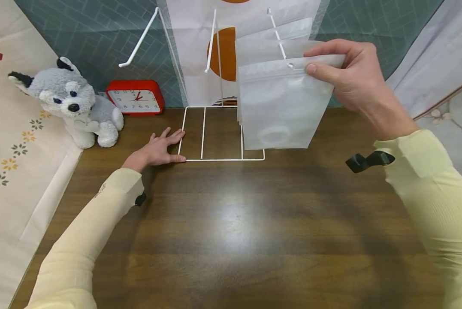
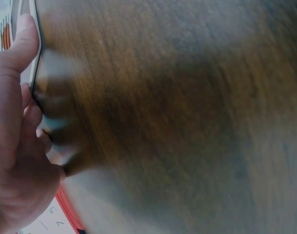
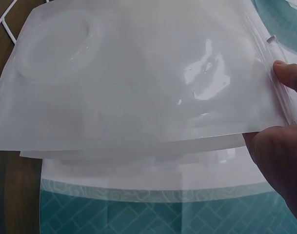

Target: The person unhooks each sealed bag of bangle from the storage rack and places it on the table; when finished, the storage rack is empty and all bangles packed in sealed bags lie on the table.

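Note:
A frosted white zip bag [image 1: 281, 107] hangs at the right prong [image 1: 277, 34] of a white wire rack. My right hand [image 1: 350, 68] pinches its upper right edge between thumb and fingers. The prong's tip shows at the hole near the bag's top, also at the bag's edge [image 3: 138, 87] in the right wrist view. A faint ring shape shows through the bag's lower part. Behind it, more similar bags [image 1: 273, 32] hang on the same prong. My left hand [image 1: 161, 148] rests with spread fingers against the left end of the rack's base [image 1: 223, 160].
Two other prongs, the left one [image 1: 138, 40] and the middle one [image 1: 211, 40], stick out from the rack. A red clock [image 1: 136, 98] and a grey plush husky [image 1: 80, 103] stand left of it on the brown wooden table [image 1: 231, 240]. A patterned teal sheet [image 1: 95, 38] hangs behind.

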A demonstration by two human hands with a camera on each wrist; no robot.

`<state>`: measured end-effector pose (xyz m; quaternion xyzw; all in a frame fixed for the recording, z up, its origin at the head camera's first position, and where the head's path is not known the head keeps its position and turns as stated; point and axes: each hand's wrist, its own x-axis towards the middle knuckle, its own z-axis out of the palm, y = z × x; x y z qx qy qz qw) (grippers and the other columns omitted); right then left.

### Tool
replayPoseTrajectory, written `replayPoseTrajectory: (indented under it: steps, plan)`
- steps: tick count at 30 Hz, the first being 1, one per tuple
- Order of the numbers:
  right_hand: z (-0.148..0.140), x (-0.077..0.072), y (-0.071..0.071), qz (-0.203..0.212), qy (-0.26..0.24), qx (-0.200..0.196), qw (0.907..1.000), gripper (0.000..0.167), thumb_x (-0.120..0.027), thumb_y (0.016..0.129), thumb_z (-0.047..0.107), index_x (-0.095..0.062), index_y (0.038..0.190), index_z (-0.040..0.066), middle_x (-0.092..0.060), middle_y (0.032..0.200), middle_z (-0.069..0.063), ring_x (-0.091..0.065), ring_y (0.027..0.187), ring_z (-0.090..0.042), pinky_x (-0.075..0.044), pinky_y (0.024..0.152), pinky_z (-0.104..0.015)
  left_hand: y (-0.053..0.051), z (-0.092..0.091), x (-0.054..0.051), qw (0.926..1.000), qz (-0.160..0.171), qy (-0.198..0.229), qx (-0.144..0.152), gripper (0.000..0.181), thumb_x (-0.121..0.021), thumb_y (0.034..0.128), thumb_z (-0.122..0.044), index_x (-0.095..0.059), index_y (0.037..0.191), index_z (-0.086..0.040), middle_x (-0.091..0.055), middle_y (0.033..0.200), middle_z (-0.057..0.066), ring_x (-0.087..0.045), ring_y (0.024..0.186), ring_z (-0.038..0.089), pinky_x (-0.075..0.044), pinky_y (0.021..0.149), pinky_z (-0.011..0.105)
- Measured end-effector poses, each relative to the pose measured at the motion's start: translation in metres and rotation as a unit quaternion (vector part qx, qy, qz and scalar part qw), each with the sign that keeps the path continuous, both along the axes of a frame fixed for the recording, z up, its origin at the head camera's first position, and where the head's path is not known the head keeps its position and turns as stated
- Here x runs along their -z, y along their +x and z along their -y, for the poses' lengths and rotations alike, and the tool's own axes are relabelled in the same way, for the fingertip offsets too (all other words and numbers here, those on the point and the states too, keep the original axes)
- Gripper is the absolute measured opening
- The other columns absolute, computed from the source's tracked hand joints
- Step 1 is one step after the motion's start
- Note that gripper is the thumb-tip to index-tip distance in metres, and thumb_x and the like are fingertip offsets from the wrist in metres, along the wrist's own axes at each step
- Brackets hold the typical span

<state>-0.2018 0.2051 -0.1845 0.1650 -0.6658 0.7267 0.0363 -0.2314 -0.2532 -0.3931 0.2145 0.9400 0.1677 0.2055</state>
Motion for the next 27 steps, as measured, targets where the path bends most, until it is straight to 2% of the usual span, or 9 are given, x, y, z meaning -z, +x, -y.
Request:
replayPoseTrajectory:
  steps: [8, 11, 14, 22, 27]
  plan:
    - [-0.001, -0.002, 0.006, -0.019, 0.003, -0.021, 0.9996, 0.027, -0.075, 0.082, -0.011, -0.07, 0.109, -0.014, -0.063, 0.11, -0.021, -0.061, 0.089, -0.031, -0.055, 0.077, -0.027, 0.001, 0.002, 0.0, 1.0, 0.002, -0.007, -0.003, 0.098, -0.068, 0.0898, -0.052, -0.014, 0.162, -0.013, -0.01, 0.167, 0.01, 0.007, 0.15, 0.039, 0.007, 0.111, 0.068]
    - [-0.005, -0.003, 0.008, -0.028, -0.02, -0.034, 0.9988, 0.025, -0.074, 0.082, -0.014, -0.069, 0.106, -0.016, -0.065, 0.106, -0.021, -0.062, 0.085, -0.03, -0.054, 0.076, -0.028, 0.0, 0.002, 0.0, 0.9999, 0.004, -0.009, -0.004, 0.098, -0.068, 0.0898, -0.052, -0.014, 0.162, -0.013, -0.009, 0.167, 0.01, 0.007, 0.15, 0.039, 0.006, 0.111, 0.068]
    - [-0.012, -0.004, 0.009, -0.021, -0.05, -0.039, 0.9978, 0.024, -0.072, 0.08, -0.018, -0.069, 0.104, -0.018, -0.066, 0.1, -0.022, -0.063, 0.079, -0.029, -0.055, 0.073, -0.029, 0.0, 0.002, 0.0, 0.9999, 0.004, -0.011, -0.005, 0.098, -0.069, 0.0897, -0.052, -0.014, 0.162, -0.013, -0.01, 0.167, 0.01, 0.007, 0.15, 0.039, 0.006, 0.111, 0.068]
    - [-0.045, -0.004, 0.015, 0.01, -0.077, -0.026, 0.9967, 0.024, -0.066, 0.08, -0.026, -0.065, 0.103, -0.022, -0.068, 0.082, -0.023, -0.064, 0.069, -0.028, -0.056, 0.065, -0.028, 0.0, 0.003, 0.001, 0.9999, 0.002, -0.013, -0.005, 0.098, -0.069, 0.0897, -0.053, -0.014, 0.162, -0.013, -0.01, 0.166, 0.01, 0.006, 0.15, 0.039, 0.005, 0.111, 0.069]
    - [-0.072, 0.002, 0.02, 0.007, -0.063, -0.014, 0.9979, 0.025, -0.063, 0.081, -0.027, -0.062, 0.106, -0.025, -0.068, 0.088, -0.024, -0.063, 0.076, -0.03, -0.057, 0.069, -0.027, 0.0, 0.002, 0.001, 0.9998, 0.006, -0.017, -0.007, 0.099, -0.068, 0.0895, -0.053, -0.013, 0.162, -0.014, -0.009, 0.166, 0.01, 0.006, 0.15, 0.039, 0.005, 0.111, 0.068]
